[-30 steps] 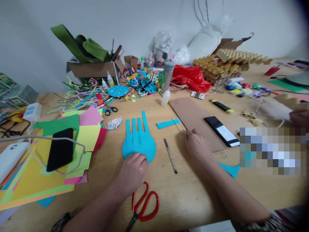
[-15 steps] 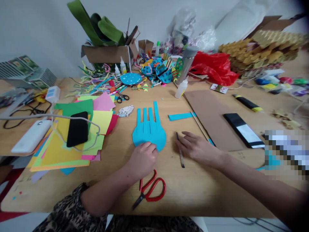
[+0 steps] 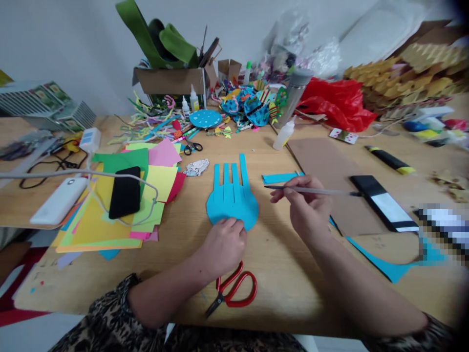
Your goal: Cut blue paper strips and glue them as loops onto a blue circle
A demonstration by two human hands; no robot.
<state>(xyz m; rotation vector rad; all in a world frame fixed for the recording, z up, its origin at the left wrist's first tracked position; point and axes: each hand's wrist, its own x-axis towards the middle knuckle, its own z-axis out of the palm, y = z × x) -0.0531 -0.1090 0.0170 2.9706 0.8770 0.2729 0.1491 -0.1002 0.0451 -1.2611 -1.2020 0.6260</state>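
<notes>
Right hand (image 3: pixel 310 215): thumb and fingers closed in a pinch on a slim pen (image 3: pixel 311 190), the other fingers bent, all of it to the right of the blue paper cutout (image 3: pixel 233 203), which served as landmark. The pen lay almost level, its dark end aimed toward the cutout, apparently off the table. Left hand (image 3: pixel 226 244): fingers curled loosely, pressing on the cutout's near edge; whether anything was pinched beneath could not be told. The cutout lay flat, its four narrow prongs pointing away from the person. Main worry: only the near edge was held, so a sideways push by the pen could swing the sheet round, or catch and crease a prong, the thin strips having nothing on them. A slack pinch might also let the pen roll and leave a stray mark. Just short of the cutout lay red-handled scissors (image 3: pixel 238 292), near the left wrist; a careless pull back of that arm could knock them. To the cutout's right, beyond the pen, lay a blue strip (image 3: pixel 282 177), light enough to be brushed aside by the knuckles. Farther off, beyond the cutout and to its right, a glue bottle (image 3: pixel 284 135) could tip if the right arm reached wide.
</notes>
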